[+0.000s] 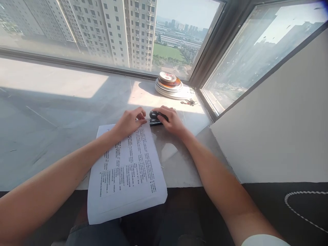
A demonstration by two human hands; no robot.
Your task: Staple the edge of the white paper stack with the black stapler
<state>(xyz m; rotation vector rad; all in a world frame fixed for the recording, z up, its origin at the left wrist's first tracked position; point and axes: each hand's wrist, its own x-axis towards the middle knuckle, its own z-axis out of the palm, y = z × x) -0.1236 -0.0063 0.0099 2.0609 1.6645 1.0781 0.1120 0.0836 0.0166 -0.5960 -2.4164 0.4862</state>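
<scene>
A black stapler [155,120] lies on the sill, its jaws at the far right corner of the printed sheets [128,177]. My right hand [171,119] is wrapped over the stapler from the right, thumb along its near side. On the other side of that corner, my left hand [132,121] rests on the paper with its thumb and fingers bent, pinching at the edge beside the stapler. The sheets lie partly under my left forearm, and their near end hangs past the sill's front edge. How many sheets there are I cannot tell.
A stack of plates [169,87] stands near the window corner, with a bunch of keys [190,102] just in front. Window panes rise behind the pale sill [38,136]. A white wall [276,130] bounds the right side. A twisted white cord [294,208] lies at the lower right.
</scene>
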